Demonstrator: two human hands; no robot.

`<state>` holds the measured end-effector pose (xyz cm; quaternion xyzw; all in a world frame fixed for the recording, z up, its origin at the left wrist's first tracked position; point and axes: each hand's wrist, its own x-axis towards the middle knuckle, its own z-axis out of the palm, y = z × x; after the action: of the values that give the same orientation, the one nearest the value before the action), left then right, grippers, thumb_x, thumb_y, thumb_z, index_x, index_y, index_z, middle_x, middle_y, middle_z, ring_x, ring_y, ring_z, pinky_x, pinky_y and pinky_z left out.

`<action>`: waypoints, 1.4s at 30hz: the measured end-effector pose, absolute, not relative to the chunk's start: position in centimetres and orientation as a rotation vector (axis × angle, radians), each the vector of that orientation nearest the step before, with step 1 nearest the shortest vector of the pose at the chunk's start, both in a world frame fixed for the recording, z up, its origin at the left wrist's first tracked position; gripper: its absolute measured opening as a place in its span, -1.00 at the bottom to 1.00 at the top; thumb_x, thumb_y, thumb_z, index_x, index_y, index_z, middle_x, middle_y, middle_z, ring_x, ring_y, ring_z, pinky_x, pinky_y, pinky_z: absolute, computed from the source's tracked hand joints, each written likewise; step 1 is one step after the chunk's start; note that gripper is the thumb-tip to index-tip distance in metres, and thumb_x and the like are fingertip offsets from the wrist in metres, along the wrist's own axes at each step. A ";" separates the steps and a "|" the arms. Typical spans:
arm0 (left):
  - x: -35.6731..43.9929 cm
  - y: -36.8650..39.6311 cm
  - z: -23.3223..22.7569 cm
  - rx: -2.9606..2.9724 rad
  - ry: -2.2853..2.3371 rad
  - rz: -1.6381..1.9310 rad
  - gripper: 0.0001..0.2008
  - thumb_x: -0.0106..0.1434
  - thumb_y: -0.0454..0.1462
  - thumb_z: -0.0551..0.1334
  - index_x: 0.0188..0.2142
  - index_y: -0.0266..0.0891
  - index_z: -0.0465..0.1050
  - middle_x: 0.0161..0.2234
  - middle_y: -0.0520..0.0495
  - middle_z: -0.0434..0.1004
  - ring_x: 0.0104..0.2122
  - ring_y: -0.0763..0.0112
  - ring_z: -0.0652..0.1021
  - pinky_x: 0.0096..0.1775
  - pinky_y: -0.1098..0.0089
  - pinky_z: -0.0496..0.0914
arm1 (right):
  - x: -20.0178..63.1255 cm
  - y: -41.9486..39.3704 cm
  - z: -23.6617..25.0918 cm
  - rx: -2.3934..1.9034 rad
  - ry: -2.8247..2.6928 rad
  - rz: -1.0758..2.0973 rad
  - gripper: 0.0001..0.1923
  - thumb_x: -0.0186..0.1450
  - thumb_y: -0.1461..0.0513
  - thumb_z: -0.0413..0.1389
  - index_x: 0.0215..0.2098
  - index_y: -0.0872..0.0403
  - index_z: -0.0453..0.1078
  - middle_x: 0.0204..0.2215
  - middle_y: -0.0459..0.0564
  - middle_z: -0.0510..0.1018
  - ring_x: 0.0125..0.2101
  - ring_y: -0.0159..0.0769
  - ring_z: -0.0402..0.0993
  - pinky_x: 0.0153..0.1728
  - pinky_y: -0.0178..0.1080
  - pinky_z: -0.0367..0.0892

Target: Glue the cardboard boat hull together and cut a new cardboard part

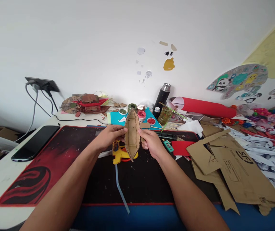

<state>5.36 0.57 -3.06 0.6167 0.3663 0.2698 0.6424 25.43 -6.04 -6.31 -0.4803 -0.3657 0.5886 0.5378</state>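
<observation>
Both hands are holding a cardboard boat (132, 134) up over the black mat (142, 179), its open hull facing the camera, one pointed end up toward the paint pots (141, 115) and the other hanging down just above the yellow glue gun (119, 154). The left hand (110, 136) is pinching the boat's left wall between thumb and curled fingers, and the right hand (152, 142) is pinching the right wall the same way, so the hull is sitting squeezed lightly between them at its widest part. This thing is looking very light, judging by how loosely it is being carried, and stiff along its length but easy to crush sideways, since the walls are only thin corrugated strips standing on a flat floor. The midsection walls, where the fingers are now, are looking like the safest grip; the pointed tips and any glued seams are likely the weak spots. It is plain brown card, leaf-shaped, with raw ridged edges and small dark specks on the inner floor. To the right, cardboard offcuts (233, 166) are lying spread over the mat's edge beside a red card (182, 147), and a phone (35, 142) is resting well apart on the left.
</observation>
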 end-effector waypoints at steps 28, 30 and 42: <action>5.1 0.6 -3.2 1.406 0.808 0.606 -0.50 0.05 0.18 0.51 -0.35 -0.21 0.70 -0.32 -0.15 0.70 -0.26 0.12 0.64 -0.12 0.18 0.56 | 25.5 -6.2 -6.0 -1.148 -0.879 1.402 -0.45 0.08 -0.18 0.44 -0.48 0.04 0.35 -0.74 -0.34 0.08 -0.72 -0.54 -0.10 -0.69 -0.37 -0.19; 5.1 0.6 -3.2 1.406 0.807 0.609 -0.51 0.06 0.18 0.51 -0.35 -0.20 0.70 -0.33 -0.13 0.69 -0.27 0.14 0.63 -0.13 0.19 0.56 | 25.5 -6.1 -6.0 -1.148 -0.879 1.404 -0.45 0.08 -0.18 0.44 -0.48 0.04 0.36 -0.74 -0.34 0.09 -0.72 -0.54 -0.10 -0.69 -0.37 -0.18; 5.5 0.7 -3.6 1.391 0.813 0.625 -0.51 0.07 0.14 0.52 -0.29 -0.23 0.68 -0.29 -0.13 0.72 -0.27 0.18 0.64 -0.13 0.22 0.55 | 25.2 -6.4 -5.8 -1.150 -0.900 1.381 -0.45 0.12 -0.21 0.40 -0.41 0.06 0.43 -0.74 -0.32 0.16 -0.73 -0.51 -0.01 -0.69 -0.37 -0.07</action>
<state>5.51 0.69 -3.58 0.6122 0.3578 0.2750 0.6493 25.16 -6.36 -5.83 -0.4830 -0.3781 0.5800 0.5361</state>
